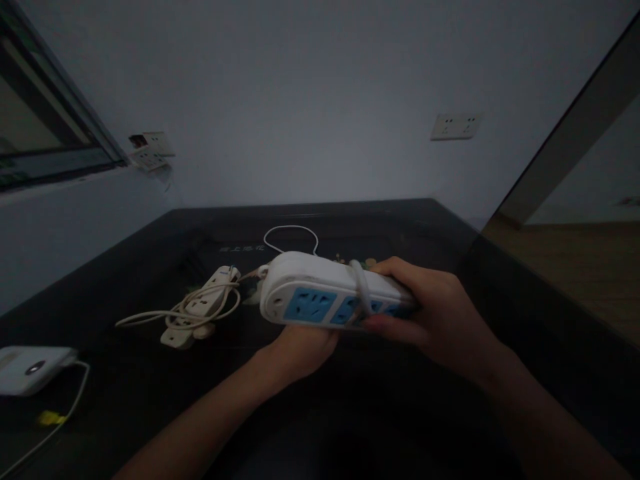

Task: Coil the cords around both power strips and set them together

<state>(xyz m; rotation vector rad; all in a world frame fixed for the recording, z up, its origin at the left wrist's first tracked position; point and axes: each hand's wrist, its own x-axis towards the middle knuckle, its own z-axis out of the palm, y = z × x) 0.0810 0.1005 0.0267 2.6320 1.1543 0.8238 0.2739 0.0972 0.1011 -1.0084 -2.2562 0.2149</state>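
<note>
A white power strip [305, 267] with blue socket panels is held up above the dark table, tilted so that its sockets face me. My right hand [430, 307] grips its right end, thumb on the socket side and fingers over the top. A turn of white cord [361, 288] wraps around the strip close to my right fingers. Beneath the strip is my left hand [305, 350], with its fingers hidden behind it. Farther back, a loop of white cord [291, 227] lies on the table.
Left of the strip lies another power strip [205, 300], its cord wound around it. A white device [35, 370] with a cable and a yellow tag [51, 418] sits at far left. Wall sockets [456, 126] are at the back; a window [45, 100] is at left.
</note>
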